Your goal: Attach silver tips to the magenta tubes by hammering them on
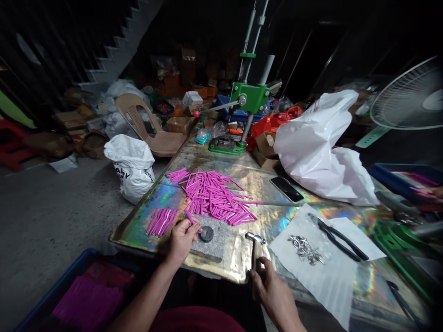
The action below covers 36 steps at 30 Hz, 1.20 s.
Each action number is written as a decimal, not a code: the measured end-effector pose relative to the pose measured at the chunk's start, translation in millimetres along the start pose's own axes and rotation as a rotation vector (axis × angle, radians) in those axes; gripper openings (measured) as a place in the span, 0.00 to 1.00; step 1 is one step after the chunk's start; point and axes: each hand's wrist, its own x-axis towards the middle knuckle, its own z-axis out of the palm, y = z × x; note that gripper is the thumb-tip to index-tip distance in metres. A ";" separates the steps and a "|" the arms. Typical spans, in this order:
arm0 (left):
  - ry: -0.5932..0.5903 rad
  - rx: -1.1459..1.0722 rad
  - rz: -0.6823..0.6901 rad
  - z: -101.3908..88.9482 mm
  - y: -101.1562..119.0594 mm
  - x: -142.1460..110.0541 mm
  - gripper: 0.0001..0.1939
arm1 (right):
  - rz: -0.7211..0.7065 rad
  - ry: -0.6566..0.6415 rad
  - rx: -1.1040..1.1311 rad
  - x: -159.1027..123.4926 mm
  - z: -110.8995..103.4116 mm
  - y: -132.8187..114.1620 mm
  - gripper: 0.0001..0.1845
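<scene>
My left hand (182,240) pinches a slim pink stick (192,218) between thumb and fingers. The stick is held above a stone slab (212,251), next to a round dark metal block (206,234) on it. My right hand (270,288) is closed around the lower handle of a small hammer (256,239), whose head lies near the tabletop. A large loose heap of pink sticks (214,193) spreads behind the slab. To the left of my left hand lies a neater row of pink sticks (162,221), with small dark tips showing at their near ends.
Small metal pieces (304,250) and black-handled pliers (342,240) lie on white sheeting to the right. Behind are a phone (287,189), a white bag (318,143) and a green hand press (247,99). A blue bin (65,288) stands lower left. Another person's hand (436,193) shows far right.
</scene>
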 end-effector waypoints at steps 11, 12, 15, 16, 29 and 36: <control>-0.005 0.045 0.029 -0.9 -3.7 -3.2 0.06 | 0.001 0.052 0.130 2.0 10.8 5.4 0.25; -0.012 0.070 0.032 -1.3 -4.8 -3.5 0.05 | 0.004 0.072 0.170 2.5 12.6 6.1 0.26; -0.040 0.164 0.065 -2.5 -4.2 -4.4 0.03 | 0.110 0.111 0.394 4.4 12.9 6.8 0.27; -0.067 0.197 0.092 -2.9 -2.5 -4.7 0.03 | 0.166 0.109 0.510 5.3 10.2 6.3 0.28; -0.329 0.438 0.347 -3.7 14.3 -1.5 0.10 | 0.046 -0.253 1.293 -10.7 -50.8 -36.8 0.25; -0.332 0.605 0.538 -4.7 13.6 -2.2 0.11 | -0.319 -0.024 0.862 -13.1 -71.8 -61.6 0.23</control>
